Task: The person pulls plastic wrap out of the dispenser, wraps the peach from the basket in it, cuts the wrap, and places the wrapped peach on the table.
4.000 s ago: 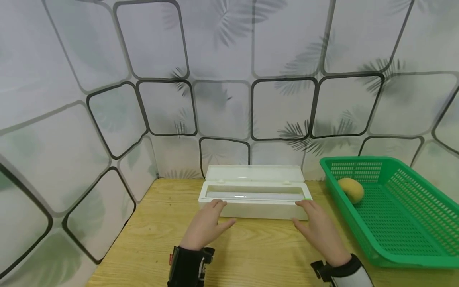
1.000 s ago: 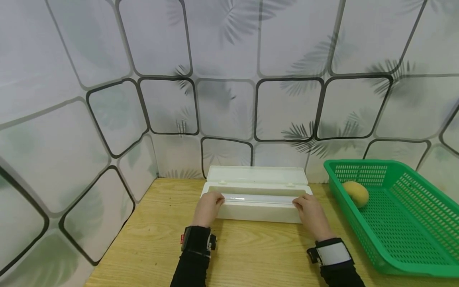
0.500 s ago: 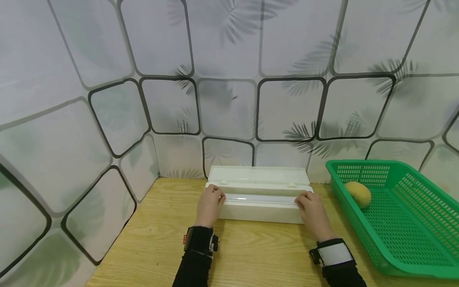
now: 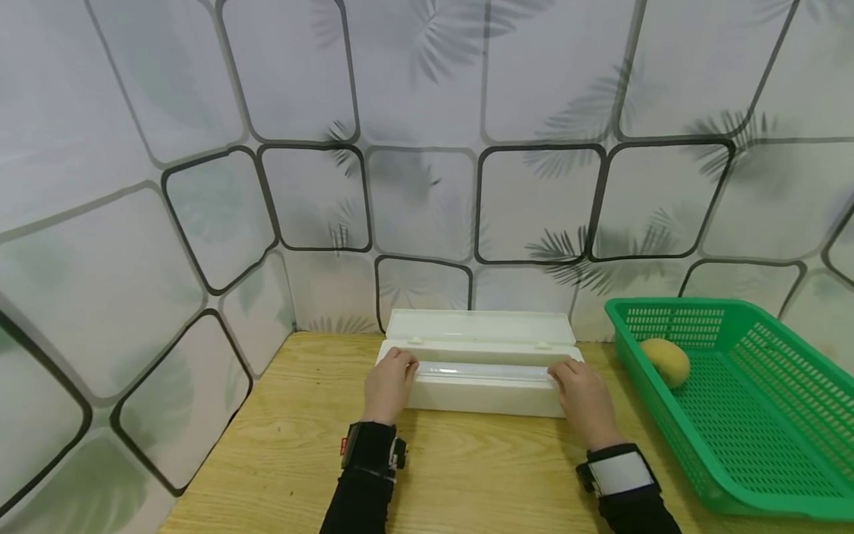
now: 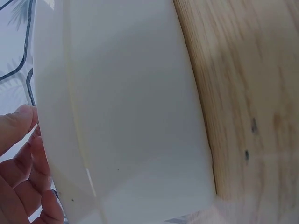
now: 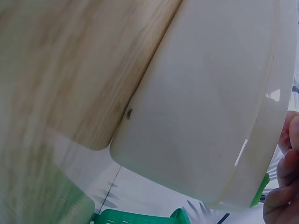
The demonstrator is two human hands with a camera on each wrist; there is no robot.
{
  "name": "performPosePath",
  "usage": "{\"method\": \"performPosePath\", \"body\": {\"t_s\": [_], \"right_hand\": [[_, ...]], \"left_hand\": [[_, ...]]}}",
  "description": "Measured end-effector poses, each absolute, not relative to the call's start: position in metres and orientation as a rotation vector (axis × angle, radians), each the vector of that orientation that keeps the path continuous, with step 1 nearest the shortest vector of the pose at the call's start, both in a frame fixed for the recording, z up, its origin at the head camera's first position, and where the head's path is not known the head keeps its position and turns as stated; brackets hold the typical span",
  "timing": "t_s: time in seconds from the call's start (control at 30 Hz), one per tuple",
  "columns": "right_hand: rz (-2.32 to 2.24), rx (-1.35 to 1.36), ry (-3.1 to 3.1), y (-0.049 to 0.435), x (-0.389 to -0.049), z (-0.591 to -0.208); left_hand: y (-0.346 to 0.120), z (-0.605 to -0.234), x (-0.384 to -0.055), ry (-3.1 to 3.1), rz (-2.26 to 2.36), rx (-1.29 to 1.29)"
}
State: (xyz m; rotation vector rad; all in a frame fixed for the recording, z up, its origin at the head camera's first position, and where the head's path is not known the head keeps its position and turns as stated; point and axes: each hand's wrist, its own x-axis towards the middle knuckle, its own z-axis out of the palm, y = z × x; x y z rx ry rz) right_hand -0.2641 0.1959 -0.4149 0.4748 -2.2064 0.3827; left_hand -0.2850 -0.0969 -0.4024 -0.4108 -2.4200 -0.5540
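Note:
A long white cling film dispenser box [image 4: 485,397] lies on the table, its lid [image 4: 480,326] raised at the back. Inside it the shiny roll of cling film [image 4: 483,371] shows. At the box's left front corner my left hand [image 4: 388,387] pinches the clear film's edge between thumb and fingers. My right hand [image 4: 586,397] pinches the film at the right end in the same way. In both wrist views the box's front wall fills the middle, and the thin film by the fingers is hard to make out. A green tab [image 6: 260,190] sits at the box's right end.
To the right stands a green plastic basket [image 4: 723,475] with a round yellow fruit [image 4: 666,363] inside. The wooden table [image 4: 293,445] ends at a patterned wall covering [image 4: 414,200] behind the box and on the left.
Four seconds ago both hands hovered with spread fingers before the box; now they pinch at its front corners. Over the last second the hands have barely shifted.

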Motion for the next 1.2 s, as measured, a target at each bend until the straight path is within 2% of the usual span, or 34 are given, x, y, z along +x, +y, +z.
{"method": "performPosePath", "body": {"t_s": [0.8, 1.2], "right_hand": [[0.466, 0.457, -2.165, 0.195, -0.262, -0.410], [0.513, 0.463, -2.189, 0.197, -0.262, -0.409]], "left_hand": [[-0.095, -0.393, -0.282, -2.457, -0.575, -0.333], [-0.099, -0.391, -0.280, -2.446, -0.710, -0.376]]}}
